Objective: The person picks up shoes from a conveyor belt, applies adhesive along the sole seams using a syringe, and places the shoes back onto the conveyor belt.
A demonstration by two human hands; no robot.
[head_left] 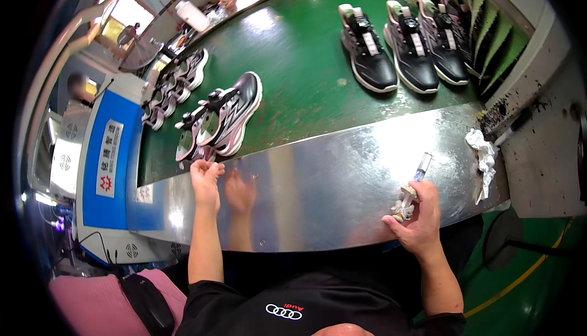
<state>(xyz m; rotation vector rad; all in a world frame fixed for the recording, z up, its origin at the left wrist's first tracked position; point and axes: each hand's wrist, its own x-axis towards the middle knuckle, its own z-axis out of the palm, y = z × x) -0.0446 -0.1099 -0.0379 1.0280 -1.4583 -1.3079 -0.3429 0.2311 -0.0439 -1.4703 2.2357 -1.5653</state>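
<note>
My left hand (206,180) is closed, its fingers curled together at the heel end of a black and pink sneaker (235,116) with a white sole. Its twin sneaker (191,135) leans close beside it on the green surface, its heel also near my fingers. Over the steel plate, my right hand (422,217) is closed around a clear tube-like tool (423,166) with a bluish inside. Whitish, crumpled material wraps the tool's lower part by my thumb. What kind of tool it is, I cannot make out.
More sneakers (370,55) stand at the far right by green flaps (501,48); others (192,70) line the left edge. A crumpled white cloth (483,158) lies on the right of the steel plate (312,183). A blue machine panel (110,158) borders the left; a person in pink (92,302) is lower left.
</note>
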